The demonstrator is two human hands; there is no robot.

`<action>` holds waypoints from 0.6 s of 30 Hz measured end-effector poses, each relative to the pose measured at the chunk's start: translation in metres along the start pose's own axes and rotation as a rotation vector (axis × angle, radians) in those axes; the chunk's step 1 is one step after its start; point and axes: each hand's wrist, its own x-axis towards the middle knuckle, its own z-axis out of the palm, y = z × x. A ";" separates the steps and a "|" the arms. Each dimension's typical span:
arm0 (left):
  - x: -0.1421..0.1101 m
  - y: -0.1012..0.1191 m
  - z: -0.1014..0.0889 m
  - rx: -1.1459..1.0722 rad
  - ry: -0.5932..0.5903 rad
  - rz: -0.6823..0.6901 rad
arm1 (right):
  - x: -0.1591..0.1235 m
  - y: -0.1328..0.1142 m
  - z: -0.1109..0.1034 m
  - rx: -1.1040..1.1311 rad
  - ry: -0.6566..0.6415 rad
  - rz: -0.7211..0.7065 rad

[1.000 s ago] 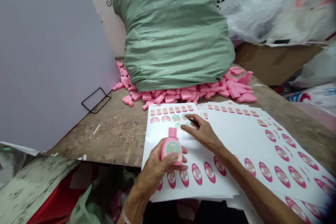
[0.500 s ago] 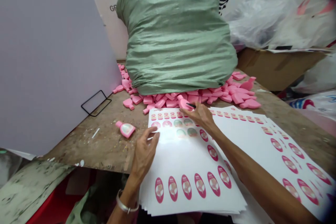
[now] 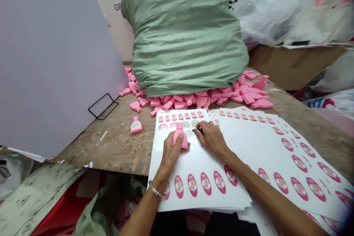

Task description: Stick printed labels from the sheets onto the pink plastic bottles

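Observation:
My left hand (image 3: 170, 152) is closed around a small pink bottle (image 3: 179, 136), holding it over the white sticker sheet (image 3: 190, 162). My right hand (image 3: 209, 137) rests on the same sheet beside the round stickers (image 3: 163, 127), fingers pinched on a thin dark tool (image 3: 199, 130). A labelled pink bottle (image 3: 136, 125) lies on the wooden table left of the sheet. A heap of plain pink bottles (image 3: 199, 99) spills from under a big green sack (image 3: 184, 31) behind the sheets.
More sticker sheets (image 3: 276, 143) fan out to the right. A large pale board (image 3: 52, 59) with a black wire stand (image 3: 103, 106) leans at the left. A cardboard box (image 3: 287, 66) and plastic bags (image 3: 290, 7) crowd the back right. The table's front edge (image 3: 110, 167) is close.
My left hand was flat on the sheet half a second ago; it now grips a plain pink bottle. My right hand came back from the pile to the round stickers.

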 end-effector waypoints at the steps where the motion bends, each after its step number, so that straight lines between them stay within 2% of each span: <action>1: 0.001 -0.002 0.000 0.011 -0.005 0.006 | -0.001 -0.001 0.002 -0.033 0.008 -0.030; 3: 0.003 -0.004 0.000 0.014 -0.018 0.009 | -0.003 -0.002 0.003 -0.052 0.010 -0.060; 9: 0.003 -0.005 0.000 0.007 -0.018 0.004 | -0.002 -0.003 -0.001 0.099 -0.016 -0.039; 14: 0.005 -0.007 0.000 -0.058 0.011 -0.018 | -0.002 -0.005 0.001 0.125 0.077 -0.072; 16: 0.005 -0.008 -0.001 -0.090 0.024 -0.030 | -0.003 -0.007 -0.005 0.234 0.128 -0.022; 18: 0.003 -0.006 -0.001 -0.149 0.019 -0.027 | -0.005 -0.011 -0.015 0.435 0.152 0.119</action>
